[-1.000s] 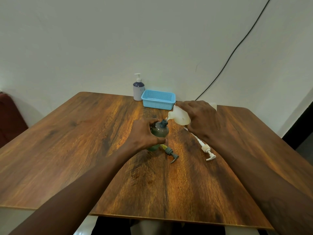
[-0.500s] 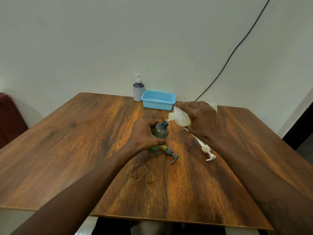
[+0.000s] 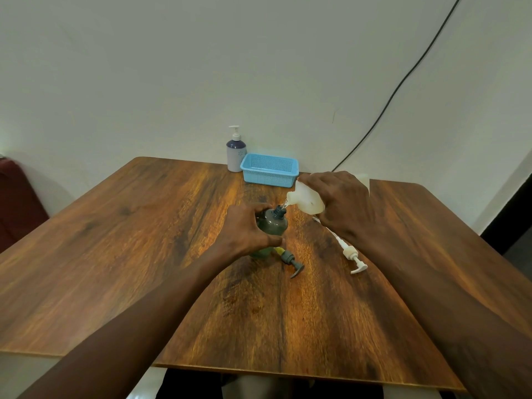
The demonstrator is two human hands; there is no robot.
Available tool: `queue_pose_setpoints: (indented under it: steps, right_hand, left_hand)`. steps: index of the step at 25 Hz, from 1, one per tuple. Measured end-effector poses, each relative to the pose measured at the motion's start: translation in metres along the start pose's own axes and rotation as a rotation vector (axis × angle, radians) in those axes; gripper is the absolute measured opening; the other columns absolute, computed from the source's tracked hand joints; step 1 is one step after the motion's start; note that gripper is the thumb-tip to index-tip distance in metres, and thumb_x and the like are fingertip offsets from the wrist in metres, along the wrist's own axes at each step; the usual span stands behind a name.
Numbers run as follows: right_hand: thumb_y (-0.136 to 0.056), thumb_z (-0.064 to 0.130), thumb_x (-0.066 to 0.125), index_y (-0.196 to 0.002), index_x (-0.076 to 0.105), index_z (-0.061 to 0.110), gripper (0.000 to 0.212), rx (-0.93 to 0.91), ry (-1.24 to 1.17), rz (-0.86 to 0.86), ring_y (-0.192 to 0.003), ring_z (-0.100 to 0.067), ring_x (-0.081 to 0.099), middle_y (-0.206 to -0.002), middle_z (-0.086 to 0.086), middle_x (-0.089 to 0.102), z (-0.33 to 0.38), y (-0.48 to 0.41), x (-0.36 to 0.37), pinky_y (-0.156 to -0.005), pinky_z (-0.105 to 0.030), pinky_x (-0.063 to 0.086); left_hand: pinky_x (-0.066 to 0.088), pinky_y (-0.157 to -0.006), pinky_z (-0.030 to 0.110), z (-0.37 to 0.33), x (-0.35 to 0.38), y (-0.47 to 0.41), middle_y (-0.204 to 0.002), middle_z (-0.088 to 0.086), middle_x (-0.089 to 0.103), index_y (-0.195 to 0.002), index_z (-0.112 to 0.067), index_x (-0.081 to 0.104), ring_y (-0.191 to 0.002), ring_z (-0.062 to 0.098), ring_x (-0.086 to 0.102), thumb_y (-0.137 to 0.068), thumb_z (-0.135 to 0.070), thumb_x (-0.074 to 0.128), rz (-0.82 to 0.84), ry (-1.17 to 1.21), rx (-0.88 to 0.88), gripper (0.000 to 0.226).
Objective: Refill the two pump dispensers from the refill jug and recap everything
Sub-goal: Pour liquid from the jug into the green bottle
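Little is changing since the earlier frames: the refill jug [image 3: 305, 199] is staying tipped over the grey dispenser bottle [image 3: 272, 224], its spout now sitting a touch higher above the open neck, and a thin clear stream is running down into it. That bottle is standing upright near the middle of the wooden table [image 3: 144, 240], with greenish liquid showing low in it. Around its left side the left hand [image 3: 246, 230] is wrapping, fingers curled behind and thumb closing across the front. From the right, the right hand [image 3: 339, 203] is reaching in palm down, fingers closed over the top of the jug and hiding most of its body, wrist bent so the spout is pointing down and left. Just in front of the bottle the grey pump head [image 3: 292, 262] is lying on its side; to its right the white pump head [image 3: 349, 251] is lying with its long tube running back under the right hand. At the far edge by the wall, a white and purple dispenser [image 3: 236, 154] is standing capped, just beside a blue basket [image 3: 269, 169].
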State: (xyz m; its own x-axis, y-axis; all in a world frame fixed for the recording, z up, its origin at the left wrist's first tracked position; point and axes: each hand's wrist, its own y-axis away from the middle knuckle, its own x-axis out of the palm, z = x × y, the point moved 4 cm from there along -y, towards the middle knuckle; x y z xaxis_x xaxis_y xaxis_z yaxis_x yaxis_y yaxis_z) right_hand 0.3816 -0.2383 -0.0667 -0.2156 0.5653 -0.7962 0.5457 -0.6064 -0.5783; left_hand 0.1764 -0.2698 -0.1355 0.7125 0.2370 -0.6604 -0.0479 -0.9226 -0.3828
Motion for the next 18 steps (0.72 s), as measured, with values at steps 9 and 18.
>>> queue_pose_setpoints:
  steps: [9, 18]
  right_hand:
    - [-0.071, 0.021, 0.091, -0.142, 0.059, 0.019, 0.078, -0.019, 0.017, -0.016, -0.117, -0.036, 0.065, -0.134, -0.012, 0.068, -0.0029, -0.0006, 0.0044, -0.097, -0.052, 0.052]
    - [-0.070, 0.020, 0.092, -0.140, 0.060, 0.021, 0.077, -0.015, 0.004, -0.018, -0.117, -0.034, 0.065, -0.133, -0.010, 0.069, -0.0071, -0.0002, 0.0090, -0.096, -0.049, 0.053]
  left_hand:
    - [0.043, -0.068, 0.000, -0.0042, -0.0019, -0.0012, -0.111, -0.010, 0.071, -0.128, -0.019, 0.067, -0.083, -0.012, 0.055, -0.059, -0.046, 0.091, -0.013, 0.003, 0.034, 0.078]
    - [0.045, -0.071, 0.002, -0.0053, 0.0013, -0.0028, -0.105, -0.017, 0.065, -0.126, -0.020, 0.068, -0.085, -0.014, 0.055, -0.058, -0.044, 0.091, -0.008, 0.013, 0.052, 0.076]
